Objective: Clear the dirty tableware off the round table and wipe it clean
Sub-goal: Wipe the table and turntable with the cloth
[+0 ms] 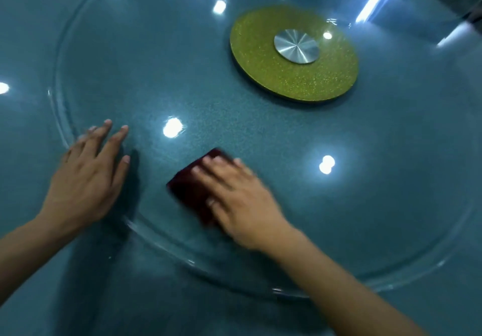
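Observation:
A round teal table [78, 296] carries a clear glass turntable [182, 82] over most of its top. My right hand [237, 197] lies flat with straight fingers pressed on a dark red cloth [190, 189] near the turntable's front edge; hand and cloth are motion-blurred. My left hand [88, 176] rests flat on the glass at the left, fingers spread and straight, holding nothing. No tableware is in view.
A glittery yellow-green disc [260, 69] with a silver metal hub [296, 46] sits under the glass at the turntable's centre, up and right of my hands. Ceiling lights glare off the glass. A dark edge shows at the far top right.

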Motion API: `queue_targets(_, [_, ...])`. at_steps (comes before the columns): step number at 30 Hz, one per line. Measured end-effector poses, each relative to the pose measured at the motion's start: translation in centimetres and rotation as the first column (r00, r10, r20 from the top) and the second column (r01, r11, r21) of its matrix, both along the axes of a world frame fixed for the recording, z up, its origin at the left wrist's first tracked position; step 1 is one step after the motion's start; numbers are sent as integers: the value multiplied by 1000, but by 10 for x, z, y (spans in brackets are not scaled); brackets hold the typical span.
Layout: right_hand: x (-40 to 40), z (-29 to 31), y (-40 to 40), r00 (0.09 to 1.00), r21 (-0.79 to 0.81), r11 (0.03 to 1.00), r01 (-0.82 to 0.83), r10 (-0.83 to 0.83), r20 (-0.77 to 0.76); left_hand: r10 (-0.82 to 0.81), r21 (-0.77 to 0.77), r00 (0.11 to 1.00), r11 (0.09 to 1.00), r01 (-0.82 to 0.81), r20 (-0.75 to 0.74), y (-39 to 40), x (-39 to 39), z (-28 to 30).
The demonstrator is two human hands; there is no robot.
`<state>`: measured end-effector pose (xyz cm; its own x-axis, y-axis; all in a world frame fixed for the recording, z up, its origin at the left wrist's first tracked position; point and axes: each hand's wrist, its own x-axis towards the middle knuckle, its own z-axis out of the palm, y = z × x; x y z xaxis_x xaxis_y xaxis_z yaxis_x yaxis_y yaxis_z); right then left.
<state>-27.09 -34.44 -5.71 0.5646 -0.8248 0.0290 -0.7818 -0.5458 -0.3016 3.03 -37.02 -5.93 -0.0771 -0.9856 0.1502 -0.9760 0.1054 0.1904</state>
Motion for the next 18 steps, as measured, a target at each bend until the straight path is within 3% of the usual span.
queue_targets(4, [-90, 4, -94, 944, -75, 951, 300, -307, -122, -86, 23, 993, 996, 88, -82, 33, -46, 1])
queue_targets(9, [-130, 21, -203, 912, -130, 969, 210, -242, -330, -77, 42, 991, 996, 82, -109, 57, -70, -9])
queue_targets(14, [-161, 11, -252, 867, -93, 882, 461, -470, -164, -88, 5, 992, 996, 88, -91, 38, -52, -11])
queue_targets(18, [-183, 8, -233, 808, -4, 810, 587, -586, -63, -89, 3, 992, 996, 90, -86, 23, -36, -14])
